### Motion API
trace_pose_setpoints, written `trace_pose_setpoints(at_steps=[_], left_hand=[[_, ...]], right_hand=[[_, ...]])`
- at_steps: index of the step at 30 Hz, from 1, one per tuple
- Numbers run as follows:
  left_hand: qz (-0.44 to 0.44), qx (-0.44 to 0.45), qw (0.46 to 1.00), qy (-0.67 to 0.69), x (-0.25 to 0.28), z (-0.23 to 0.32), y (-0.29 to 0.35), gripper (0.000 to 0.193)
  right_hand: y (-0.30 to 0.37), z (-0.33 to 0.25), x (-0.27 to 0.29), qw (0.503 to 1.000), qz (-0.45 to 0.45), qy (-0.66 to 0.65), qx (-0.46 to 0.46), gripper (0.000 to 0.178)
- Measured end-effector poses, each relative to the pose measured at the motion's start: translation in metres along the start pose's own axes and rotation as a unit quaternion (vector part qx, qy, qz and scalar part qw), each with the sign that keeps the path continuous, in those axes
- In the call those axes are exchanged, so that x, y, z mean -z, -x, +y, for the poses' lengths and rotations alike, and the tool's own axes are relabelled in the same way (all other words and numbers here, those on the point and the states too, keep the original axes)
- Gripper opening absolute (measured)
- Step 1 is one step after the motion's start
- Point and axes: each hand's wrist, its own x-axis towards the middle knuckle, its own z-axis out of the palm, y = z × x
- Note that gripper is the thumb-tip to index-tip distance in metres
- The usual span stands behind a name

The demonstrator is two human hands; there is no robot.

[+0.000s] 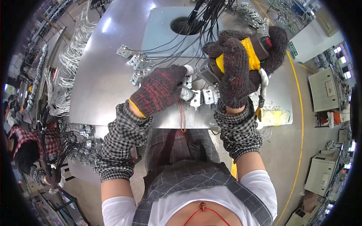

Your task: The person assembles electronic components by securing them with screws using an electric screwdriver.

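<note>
right-hand fingers (234, 56) wrap around the yellow-banded tool (253, 52).

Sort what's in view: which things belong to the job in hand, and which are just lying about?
Part of the job, it appears:
yellow-banded power tool, in the right hand
small metal block, in the left hand
black cables
metal table

Apparently uninvolved:
white cables, at the left
dark cable tangle, lower left
grey cabinet, at the right

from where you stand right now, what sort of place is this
Most likely a factory workshop for wiring: thin black cables running to silvery, boxy metal blocks, bundled thin white wires, and a long yellow floor line.
</note>
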Motion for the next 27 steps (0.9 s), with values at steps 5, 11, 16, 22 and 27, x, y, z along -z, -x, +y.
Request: trace_pose_setpoints(at_steps=[5, 11, 16, 22, 27], left_hand=[[0.028, -0.014, 1.000, 0.002, 0.002, 0.001, 0.008, 0.059], [0.041, 0.187, 0.971, -0.143, 0.030, 0.034, 0.039, 0.064], [0.035, 0.192, 0.940, -0.281, 0.010, -0.008, 0.070, 0.065], [0.103, 0.104, 0.965, -0.218, 0.022, -0.022, 0.070, 0.055], [0.145, -0.004, 0.975, -0.168, 0.034, -0.016, 0.055, 0.039]], right_hand=[[0.002, -0.008, -0.006, 0.989, -0.107, 0.097, -0.005, 0.061], [0.018, 0.019, 0.016, 0.708, 0.083, -0.535, -0.453, 0.031], [0.009, 0.007, -0.004, 0.972, 0.001, -0.098, -0.215, 0.044], [-0.006, -0.007, 0.010, 0.947, -0.038, -0.164, -0.273, 0.054], [0.003, -0.008, -0.022, 0.982, 0.056, 0.030, -0.180, 0.028]])
